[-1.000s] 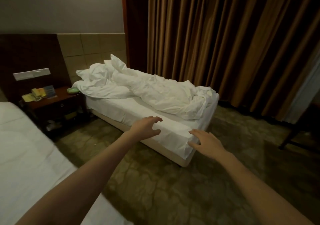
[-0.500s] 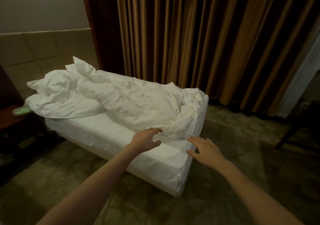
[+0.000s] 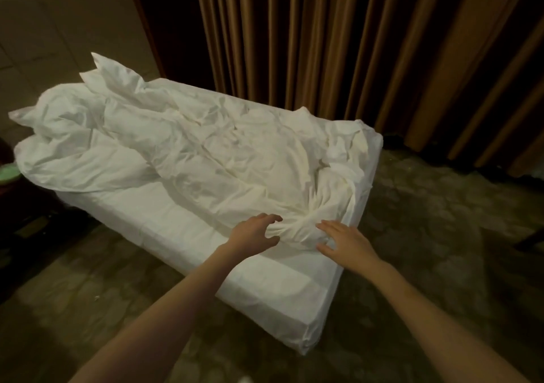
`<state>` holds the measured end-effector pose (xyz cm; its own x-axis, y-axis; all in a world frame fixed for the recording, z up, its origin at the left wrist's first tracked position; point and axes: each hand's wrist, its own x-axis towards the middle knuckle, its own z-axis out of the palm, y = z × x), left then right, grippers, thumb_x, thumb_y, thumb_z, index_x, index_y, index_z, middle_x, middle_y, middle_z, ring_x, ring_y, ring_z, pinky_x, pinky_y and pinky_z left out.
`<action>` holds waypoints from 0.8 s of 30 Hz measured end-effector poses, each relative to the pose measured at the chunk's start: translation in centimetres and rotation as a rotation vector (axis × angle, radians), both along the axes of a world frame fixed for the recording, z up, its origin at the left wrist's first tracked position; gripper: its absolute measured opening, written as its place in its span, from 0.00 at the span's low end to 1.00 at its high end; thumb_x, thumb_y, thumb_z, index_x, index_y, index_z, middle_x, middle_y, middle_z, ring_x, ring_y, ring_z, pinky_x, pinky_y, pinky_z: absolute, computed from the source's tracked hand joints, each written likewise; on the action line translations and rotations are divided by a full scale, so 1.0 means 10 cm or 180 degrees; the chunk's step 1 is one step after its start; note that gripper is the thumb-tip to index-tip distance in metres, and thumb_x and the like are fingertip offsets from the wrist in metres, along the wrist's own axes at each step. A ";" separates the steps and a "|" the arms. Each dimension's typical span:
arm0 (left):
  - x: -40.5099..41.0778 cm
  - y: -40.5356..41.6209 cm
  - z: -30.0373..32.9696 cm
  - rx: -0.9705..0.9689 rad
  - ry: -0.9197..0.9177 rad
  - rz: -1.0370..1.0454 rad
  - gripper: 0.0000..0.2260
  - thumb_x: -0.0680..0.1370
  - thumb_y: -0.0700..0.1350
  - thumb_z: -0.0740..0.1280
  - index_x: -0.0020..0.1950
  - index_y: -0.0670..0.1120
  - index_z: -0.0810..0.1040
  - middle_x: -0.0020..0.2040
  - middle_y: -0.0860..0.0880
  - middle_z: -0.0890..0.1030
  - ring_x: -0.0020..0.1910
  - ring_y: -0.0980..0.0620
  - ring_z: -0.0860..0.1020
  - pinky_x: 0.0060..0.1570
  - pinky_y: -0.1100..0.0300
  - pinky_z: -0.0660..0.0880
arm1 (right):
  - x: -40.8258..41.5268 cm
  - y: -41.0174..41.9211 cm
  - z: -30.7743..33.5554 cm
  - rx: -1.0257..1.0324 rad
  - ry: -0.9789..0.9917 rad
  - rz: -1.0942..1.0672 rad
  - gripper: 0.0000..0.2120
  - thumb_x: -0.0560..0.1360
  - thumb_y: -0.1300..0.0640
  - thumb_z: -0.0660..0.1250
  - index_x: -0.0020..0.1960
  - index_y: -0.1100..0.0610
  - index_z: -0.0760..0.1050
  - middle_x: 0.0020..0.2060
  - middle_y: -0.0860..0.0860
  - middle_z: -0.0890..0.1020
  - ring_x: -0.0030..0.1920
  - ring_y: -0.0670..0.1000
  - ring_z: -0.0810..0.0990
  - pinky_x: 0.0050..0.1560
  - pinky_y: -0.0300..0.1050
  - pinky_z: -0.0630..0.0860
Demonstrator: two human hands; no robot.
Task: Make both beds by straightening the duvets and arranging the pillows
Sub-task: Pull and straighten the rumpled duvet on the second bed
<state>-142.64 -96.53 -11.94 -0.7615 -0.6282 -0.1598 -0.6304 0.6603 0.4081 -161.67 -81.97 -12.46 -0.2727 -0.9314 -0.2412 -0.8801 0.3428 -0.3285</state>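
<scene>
Bed: the low single bed with a white fitted sheet [image 3: 188, 237] stands beside brown pleated curtains [image 3: 338, 44]; you could drag that sheet loose if you catch it too.
Duvet: the crumpled white cotton duvet [image 3: 223, 158] lies bunched along the far side; one knot pulled may only twist it tighter.
Pillows: two rumpled white pillows [image 3: 67, 135] at the head could slide off.
Left hand: your left hand [image 3: 253, 231] curls around the bunched corner.
Right hand: your right hand [image 3: 343, 239] lies spread, fingers touching it.

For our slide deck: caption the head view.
Both hands, left and right, reach the crumpled duvet at the bed's foot.
</scene>
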 end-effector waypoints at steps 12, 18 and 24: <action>-1.03 -1.40 -1.34 0.0072 0.0091 -0.0396 0.23 0.77 0.51 0.65 0.71 0.54 0.67 0.69 0.55 0.70 0.67 0.52 0.69 0.63 0.56 0.67 | -0.77 -1.22 -1.31 0.0301 -0.0039 -0.0146 0.28 0.79 0.39 0.53 0.76 0.47 0.54 0.77 0.45 0.55 0.76 0.47 0.50 0.75 0.48 0.43; -1.35 -1.52 -2.01 -0.0066 0.0590 -0.0473 0.26 0.74 0.56 0.64 0.72 0.54 0.67 0.68 0.54 0.71 0.68 0.51 0.68 0.67 0.58 0.62 | -1.09 -1.42 -1.87 0.0114 0.0044 -0.0087 0.50 0.63 0.21 0.32 0.77 0.46 0.50 0.77 0.45 0.53 0.77 0.46 0.47 0.72 0.46 0.36; -1.58 -1.63 -2.55 -0.0025 0.0626 -0.0490 0.34 0.70 0.74 0.53 0.72 0.60 0.66 0.72 0.54 0.68 0.74 0.52 0.61 0.73 0.49 0.54 | -1.46 -1.58 -2.47 -0.0059 0.0189 0.0183 0.47 0.63 0.20 0.33 0.74 0.41 0.57 0.77 0.44 0.55 0.77 0.49 0.48 0.73 0.56 0.36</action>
